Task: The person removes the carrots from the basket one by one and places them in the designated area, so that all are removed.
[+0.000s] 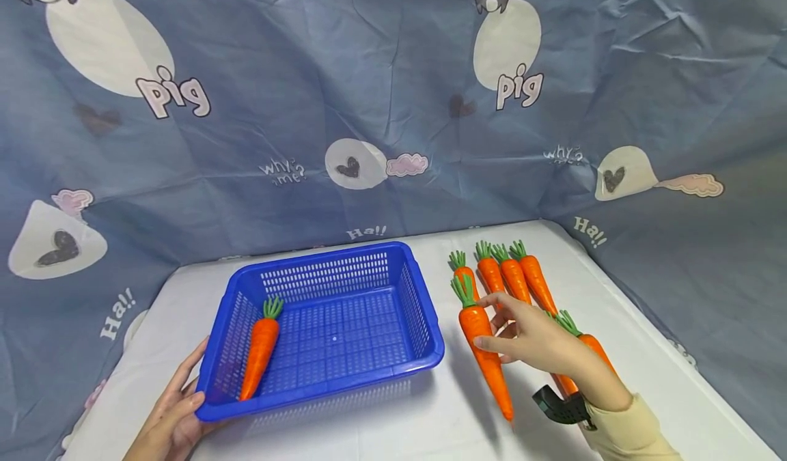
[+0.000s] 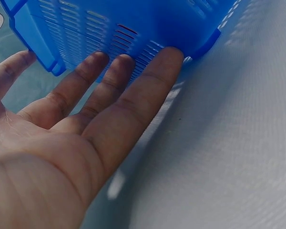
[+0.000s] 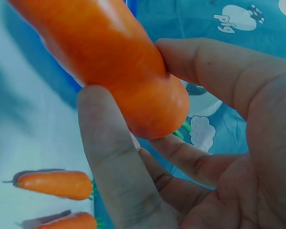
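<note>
My right hand [image 1: 535, 338] pinches an orange carrot with a green top [image 1: 492, 372] between thumb and fingers, to the right of the blue basket [image 1: 332, 384]. The carrot hangs slanted, its tip toward me, with a shadow below on the table. Up close in the right wrist view, the fingertips press the thick end of this carrot [image 3: 119, 62]. At the basket's near left corner, my left hand [image 1: 172, 416] touches the outside with fairly straight fingers [image 2: 119, 117]. Inside the basket, along its left side, lies one carrot [image 1: 259, 352].
Several more carrots [image 1: 533, 280] lie in a row behind the right hand. Others, including one carrot [image 1: 593, 348], lie partly hidden under the right forearm. A white cloth [image 1: 369, 440] covers the table, and a blue printed curtain [image 1: 393, 106] stands behind it.
</note>
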A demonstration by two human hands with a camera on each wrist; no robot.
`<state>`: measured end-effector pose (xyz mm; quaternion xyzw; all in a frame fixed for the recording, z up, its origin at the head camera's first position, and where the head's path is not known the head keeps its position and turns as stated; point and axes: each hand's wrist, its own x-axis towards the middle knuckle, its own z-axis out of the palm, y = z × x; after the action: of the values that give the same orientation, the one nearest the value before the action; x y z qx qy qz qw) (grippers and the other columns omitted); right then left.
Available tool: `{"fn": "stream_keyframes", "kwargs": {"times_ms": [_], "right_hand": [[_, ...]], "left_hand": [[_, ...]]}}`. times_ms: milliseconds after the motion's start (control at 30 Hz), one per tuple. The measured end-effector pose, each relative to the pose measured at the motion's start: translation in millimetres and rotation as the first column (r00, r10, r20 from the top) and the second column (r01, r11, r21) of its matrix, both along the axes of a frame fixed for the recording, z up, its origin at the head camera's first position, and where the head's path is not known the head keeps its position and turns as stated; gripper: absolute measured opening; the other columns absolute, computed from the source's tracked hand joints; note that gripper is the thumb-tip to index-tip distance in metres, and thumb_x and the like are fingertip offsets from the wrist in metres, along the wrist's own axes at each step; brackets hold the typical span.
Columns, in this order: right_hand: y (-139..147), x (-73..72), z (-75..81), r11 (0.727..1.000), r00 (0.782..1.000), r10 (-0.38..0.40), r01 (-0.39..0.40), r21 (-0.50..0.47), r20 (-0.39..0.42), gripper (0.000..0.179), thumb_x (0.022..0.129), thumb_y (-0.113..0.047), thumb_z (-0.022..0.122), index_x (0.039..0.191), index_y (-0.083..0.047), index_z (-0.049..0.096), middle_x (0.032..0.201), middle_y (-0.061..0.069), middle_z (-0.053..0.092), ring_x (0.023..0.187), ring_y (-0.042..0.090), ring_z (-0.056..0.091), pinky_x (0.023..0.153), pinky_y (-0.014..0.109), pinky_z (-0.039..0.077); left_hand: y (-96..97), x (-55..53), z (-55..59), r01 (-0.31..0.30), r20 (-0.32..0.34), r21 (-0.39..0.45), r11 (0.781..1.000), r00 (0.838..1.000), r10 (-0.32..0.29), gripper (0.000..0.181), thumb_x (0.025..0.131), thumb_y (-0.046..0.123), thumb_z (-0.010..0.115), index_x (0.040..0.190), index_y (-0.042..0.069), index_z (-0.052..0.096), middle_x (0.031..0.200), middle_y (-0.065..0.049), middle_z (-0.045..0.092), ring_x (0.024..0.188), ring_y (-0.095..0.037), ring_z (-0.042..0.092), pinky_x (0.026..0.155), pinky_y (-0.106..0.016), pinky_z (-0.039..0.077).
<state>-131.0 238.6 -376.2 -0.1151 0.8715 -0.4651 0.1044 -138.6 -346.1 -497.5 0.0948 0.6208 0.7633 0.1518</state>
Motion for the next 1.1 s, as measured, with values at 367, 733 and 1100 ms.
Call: {"fn": "stream_keyframes", "kwargs": {"times_ms": [367,733,1100], "right_hand": [[12,7.5,-11.9,1.0,0.999,-0.023,0.022,0.019,0.047,0.064,0.096,-0.03,0.082,0.147,-0.004,0.053,0.1,0.013,0.064,0.083,0.024,0.074,0.068,0.04,0.065],[26,14.6,-19.9,0.998,0.997,-0.052,0.049,0.047,0.06,0.064,0.097,-0.029,0.081,0.145,0.0,0.051,0.096,0.011,0.065,0.07,0.027,0.071,0.064,0.032,0.061],[38,23.7,-30.9,0.989,0.991,-0.103,0.093,0.116,0.081,0.066,0.096,-0.031,0.082,0.145,-0.001,0.051,0.095,0.008,0.065,0.067,0.024,0.068,0.058,0.031,0.056]], "left_hand": [[-1.3,-1.2,-0.9,0.001,0.008,-0.016,1.0,1.0,-0.001,0.067,0.115,0.015,0.031,0.172,0.042,0.008,0.146,0.029,0.054,0.128,-0.004,0.067,0.097,-0.04,0.064],[1.4,-1.2,2.0,0.004,0.01,-0.005,1.0,1.0,-0.004,0.066,0.115,0.013,0.031,0.17,0.044,0.012,0.143,0.027,0.058,0.125,-0.006,0.068,0.096,-0.04,0.064],[0.1,-1.9,0.6,-0.024,0.018,-0.047,0.999,1.0,0.024,0.067,0.115,0.016,0.032,0.172,0.042,0.007,0.146,0.029,0.054,0.126,-0.004,0.068,0.096,-0.041,0.064]]}}
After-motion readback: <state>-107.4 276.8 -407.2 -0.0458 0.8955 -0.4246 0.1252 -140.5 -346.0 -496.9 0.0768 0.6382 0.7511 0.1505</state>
